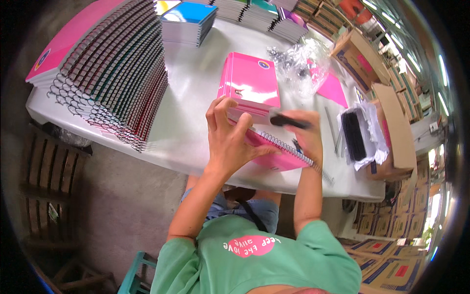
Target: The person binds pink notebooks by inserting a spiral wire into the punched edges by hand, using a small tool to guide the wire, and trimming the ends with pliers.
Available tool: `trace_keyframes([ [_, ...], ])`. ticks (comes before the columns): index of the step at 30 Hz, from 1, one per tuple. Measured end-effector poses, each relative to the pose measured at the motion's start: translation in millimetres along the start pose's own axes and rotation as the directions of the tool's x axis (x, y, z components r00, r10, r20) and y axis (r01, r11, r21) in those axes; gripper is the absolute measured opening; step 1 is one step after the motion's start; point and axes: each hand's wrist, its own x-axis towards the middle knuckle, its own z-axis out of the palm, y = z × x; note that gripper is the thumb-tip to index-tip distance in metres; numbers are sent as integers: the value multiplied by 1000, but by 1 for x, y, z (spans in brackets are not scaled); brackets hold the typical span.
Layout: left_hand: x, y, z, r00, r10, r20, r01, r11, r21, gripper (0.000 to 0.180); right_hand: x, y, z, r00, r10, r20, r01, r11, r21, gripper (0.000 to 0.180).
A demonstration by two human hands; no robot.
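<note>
My left hand is closed on a pink notebook, its thumb on the cover and its fingers over the far side. A metal spiral coil runs along the notebook's upper edge, and its loose end sticks out past the right corner. My right hand is closed on a black-handled hand tool, held over the coil; blur and the fingers hide its exact kind. Just beyond my hands lies a stack of pink notebooks without visible coils.
A tall pile of spiral-bound notebooks covers the table's left end. Further back stand blue-covered notebooks. Clear plastic wrap lies beyond the pink stack. To the right, an open carton stands beside a paper-lined box of black coils.
</note>
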Motion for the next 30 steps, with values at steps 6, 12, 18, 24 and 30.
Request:
trace_keyframes([
  [6,-6,-6,-2,998,-35,43,36,999,-37,68,5,21,1,995,-38,98,18,980,196,12],
  [12,-6,-14,4,984,-174,37,178,947,-269,74,23,9,9,970,203,131,-199,979,-39,20],
  [18,-4,-31,0,947,-269,177,318,870,-377,94,23,10,20,953,97,287,-121,990,67,25],
  [24,-5,-28,1,913,-310,266,398,821,-409,96,33,-8,30,956,93,278,-105,994,28,34],
  [30,2,-22,-6,894,-332,302,434,810,-395,88,39,-9,36,927,90,364,-40,989,-143,41],
])
